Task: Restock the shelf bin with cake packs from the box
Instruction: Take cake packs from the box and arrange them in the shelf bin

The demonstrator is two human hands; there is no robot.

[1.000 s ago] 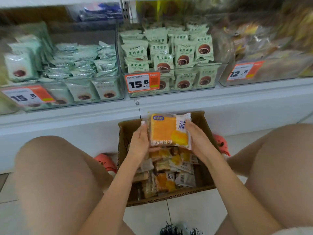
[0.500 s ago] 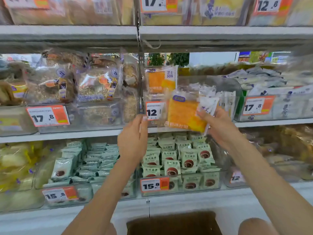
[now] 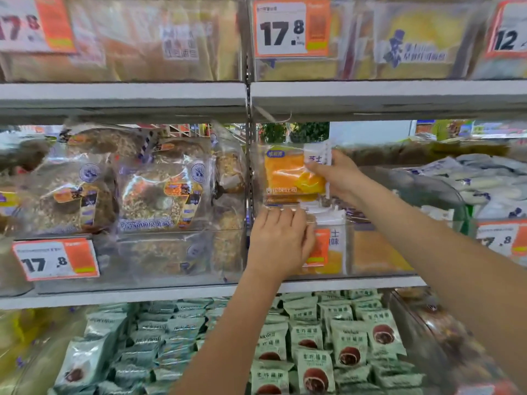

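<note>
Two hands (image 3: 281,240), five price tags (image 3: 292,28) (one partly covered).

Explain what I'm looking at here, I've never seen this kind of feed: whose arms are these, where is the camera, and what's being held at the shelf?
There is no machine: these are a person's two bare arms, filmed by one wide-angle camera worn on the head, looking forward at a shop shelf.

The right hand has its grip on an orange cake pack, fingers curled round its right edge, holding it upright above the clear shelf bin on the middle shelf. The left hand lies over the bin's front wall, fingers at its top edge, partly covering the orange price tag. Whether it grips the wall or only rests there is not clear.

More orange packs show through the bin's wall. To the left sit clear bags of grainy brown bread; below are small pale green snack packs. The box is out of view.
</note>
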